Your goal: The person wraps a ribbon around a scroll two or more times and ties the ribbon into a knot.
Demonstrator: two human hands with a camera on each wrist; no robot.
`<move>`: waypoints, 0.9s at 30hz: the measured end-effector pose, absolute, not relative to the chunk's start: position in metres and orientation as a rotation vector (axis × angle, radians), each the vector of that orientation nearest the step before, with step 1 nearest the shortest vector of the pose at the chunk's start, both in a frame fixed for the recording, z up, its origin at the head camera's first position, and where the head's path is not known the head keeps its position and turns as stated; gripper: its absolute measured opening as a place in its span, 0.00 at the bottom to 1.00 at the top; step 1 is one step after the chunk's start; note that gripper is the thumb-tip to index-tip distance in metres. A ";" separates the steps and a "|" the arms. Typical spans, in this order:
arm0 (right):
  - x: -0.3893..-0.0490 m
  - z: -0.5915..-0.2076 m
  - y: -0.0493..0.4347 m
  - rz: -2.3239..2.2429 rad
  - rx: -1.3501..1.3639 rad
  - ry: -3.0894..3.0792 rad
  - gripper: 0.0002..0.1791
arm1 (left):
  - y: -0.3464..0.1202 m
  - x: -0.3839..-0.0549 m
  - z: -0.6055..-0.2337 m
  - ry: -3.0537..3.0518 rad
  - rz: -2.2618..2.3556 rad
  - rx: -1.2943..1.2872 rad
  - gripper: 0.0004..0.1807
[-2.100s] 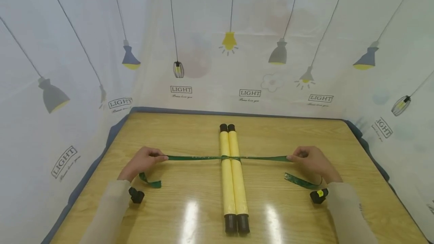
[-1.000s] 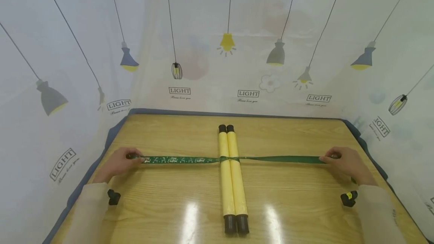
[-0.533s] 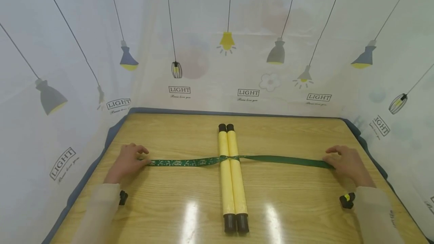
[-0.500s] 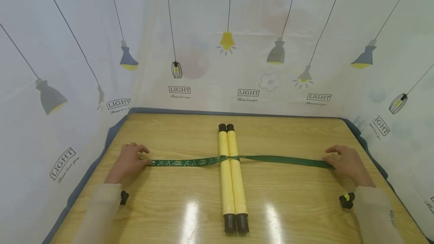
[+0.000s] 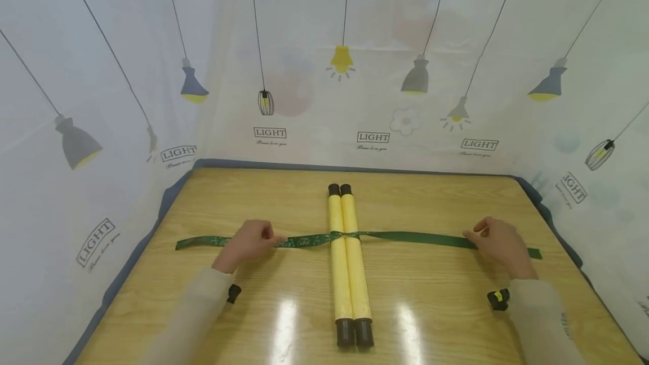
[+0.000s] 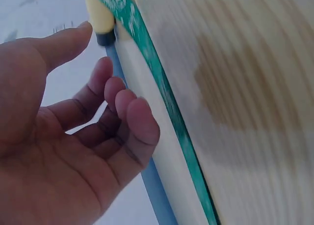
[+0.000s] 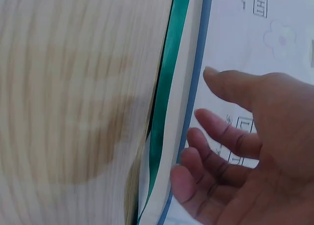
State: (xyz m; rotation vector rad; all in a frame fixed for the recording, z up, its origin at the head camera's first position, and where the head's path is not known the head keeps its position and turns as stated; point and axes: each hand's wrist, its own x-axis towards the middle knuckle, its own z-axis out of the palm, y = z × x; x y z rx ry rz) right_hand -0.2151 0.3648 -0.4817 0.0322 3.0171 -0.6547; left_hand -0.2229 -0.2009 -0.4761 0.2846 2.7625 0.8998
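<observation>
Two yellow rods with dark end caps, the left one [image 5: 338,275] and the right one [image 5: 360,283], lie side by side on the table. A green ribbon [image 5: 304,240], printed on its left length and plain on its right, is wrapped round their middle and crossed on top. Its two tails stretch left and right over the table. My left hand [image 5: 250,242] is above the left tail; in the left wrist view its fingers are loosely bent, apart from the ribbon [image 6: 164,92]. My right hand [image 5: 502,245] hovers by the right tail, holding nothing, thumb apart from the fingers [image 7: 182,183].
The wooden table [image 5: 243,196] is bounded by a white curtain [image 5: 324,16] printed with lamps, along a blue edge strip [image 5: 355,168]. A small black device [image 5: 498,299] sits at the right wrist, and another [image 5: 234,293] at the left.
Both hands have let go of the ribbon tails, which they had pulled out sideways. The left hand has moved inward towards the rods, the right slightly inward. The tails now lie slack.
</observation>
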 end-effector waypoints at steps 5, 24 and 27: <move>-0.214 -0.478 0.358 -0.582 0.102 2.939 0.36 | -0.163 -0.223 -0.481 2.714 0.900 0.235 0.28; -0.212 -0.480 0.347 -0.498 0.371 2.784 0.33 | -0.119 -0.230 -0.490 2.874 0.600 0.241 0.34; -0.214 -0.480 0.349 -0.491 0.324 2.774 0.33 | -0.121 -0.231 -0.492 2.831 0.654 0.269 0.33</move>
